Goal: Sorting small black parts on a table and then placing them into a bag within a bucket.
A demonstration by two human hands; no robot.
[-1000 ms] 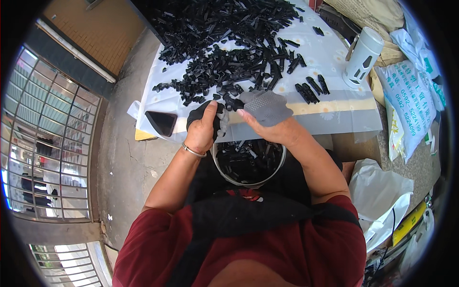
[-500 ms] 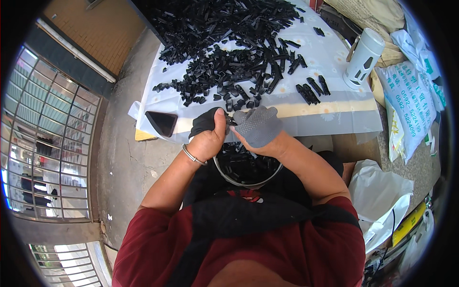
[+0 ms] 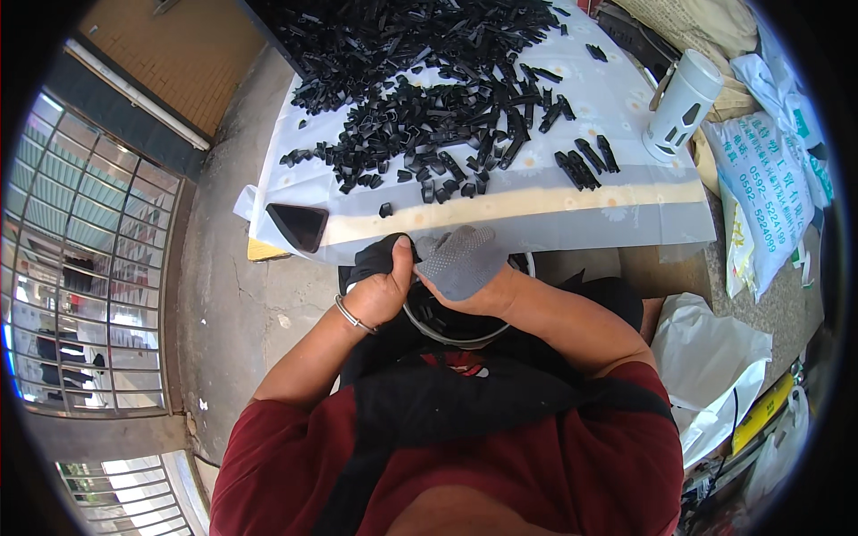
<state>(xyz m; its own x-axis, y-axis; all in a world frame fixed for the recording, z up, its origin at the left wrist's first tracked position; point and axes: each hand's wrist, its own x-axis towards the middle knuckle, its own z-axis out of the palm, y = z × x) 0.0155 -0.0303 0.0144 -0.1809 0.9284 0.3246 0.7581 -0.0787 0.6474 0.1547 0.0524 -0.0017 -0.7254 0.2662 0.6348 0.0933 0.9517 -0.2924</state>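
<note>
Bucket: round, dark inside, pale rim, black pieces inside; landmark.
Left hand: half-covered in black fabric, fingers curled, over bucket's far-left rim.
Right hand: grey dotted glove, fingers curled in, over bucket, meeting left hand.
Grip: can't tell what's held; fingers hide it.
Small black angular plastic-looking pieces: big heap beyond bucket, on desk with pale floral cover.
Phone: black, flat, beyond bucket, left.
Bottle: white cylinder, beyond bucket, far right.
</note>
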